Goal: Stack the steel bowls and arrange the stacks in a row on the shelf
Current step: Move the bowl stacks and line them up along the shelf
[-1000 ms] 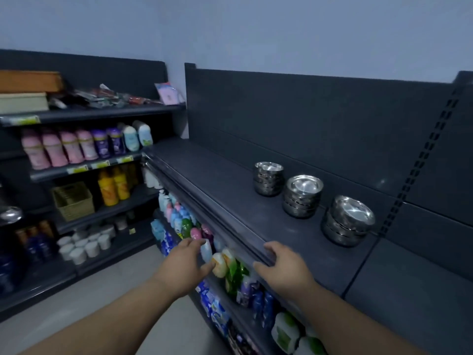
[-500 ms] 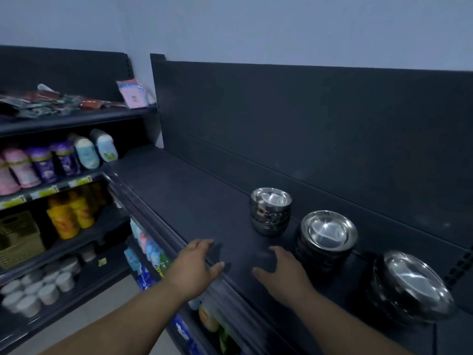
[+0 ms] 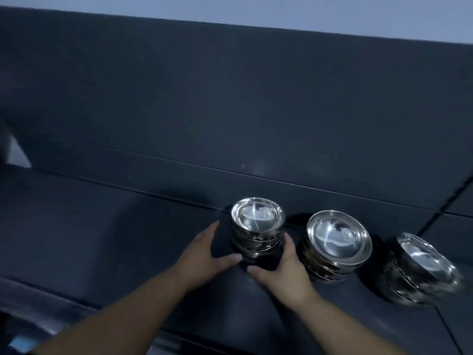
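Three stacks of steel bowls stand in a row near the back of the dark shelf (image 3: 89,226). The left stack (image 3: 257,226) is small and tall, the middle stack (image 3: 337,239) is wider, and the right stack (image 3: 422,267) is blurred and leans to the right. My left hand (image 3: 204,252) is cupped at the left of the small stack, fingers spread, with a dark gap between palm and bowls. My right hand (image 3: 284,270) curves around the stack's right side, fingers against the bowls, thumb in front of the base. The stack sits on the shelf.
The dark back panel (image 3: 230,111) rises straight behind the stacks. Bare shelf surface stretches to the left of the small stack. The shelf's front lip (image 3: 51,298) runs below my forearms, and a bluish item (image 3: 21,344) shows under it at the bottom left.
Both hands have moved from the shelf's front edge up to the left stack and now flank it. The view has closed in on the bowls.
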A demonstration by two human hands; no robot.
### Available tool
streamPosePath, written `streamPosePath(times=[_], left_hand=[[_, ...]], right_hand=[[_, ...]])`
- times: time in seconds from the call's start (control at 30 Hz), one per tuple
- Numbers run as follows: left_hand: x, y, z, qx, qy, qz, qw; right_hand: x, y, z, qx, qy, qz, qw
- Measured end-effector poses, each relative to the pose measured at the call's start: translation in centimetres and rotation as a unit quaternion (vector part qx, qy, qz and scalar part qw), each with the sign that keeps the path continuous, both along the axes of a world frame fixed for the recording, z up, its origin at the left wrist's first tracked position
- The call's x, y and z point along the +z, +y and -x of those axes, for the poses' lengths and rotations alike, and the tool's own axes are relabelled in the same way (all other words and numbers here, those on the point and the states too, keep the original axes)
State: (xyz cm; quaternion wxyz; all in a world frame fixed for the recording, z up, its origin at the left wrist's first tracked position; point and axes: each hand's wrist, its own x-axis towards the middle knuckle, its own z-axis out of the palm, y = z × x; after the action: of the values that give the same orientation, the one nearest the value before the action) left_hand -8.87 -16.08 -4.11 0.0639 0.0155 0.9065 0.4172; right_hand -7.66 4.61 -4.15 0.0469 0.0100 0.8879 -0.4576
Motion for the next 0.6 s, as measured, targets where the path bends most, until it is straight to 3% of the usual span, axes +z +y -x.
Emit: streamPosePath(times=[0.23, 0.6], left_hand=[[-0.2, -0.2, 3.4, -0.104, -0.015, -0.165, 0.981], [-0.8, -0.2, 3.4, -0.108, -0.017, -0.215, 0.971]], right_hand=[[-0.1, -1.1, 1.4, -0.046, 0.024, 0.065, 0.997], [0.0, -1.1, 0.8, -0.041, 0.030, 0.117, 0.992]])
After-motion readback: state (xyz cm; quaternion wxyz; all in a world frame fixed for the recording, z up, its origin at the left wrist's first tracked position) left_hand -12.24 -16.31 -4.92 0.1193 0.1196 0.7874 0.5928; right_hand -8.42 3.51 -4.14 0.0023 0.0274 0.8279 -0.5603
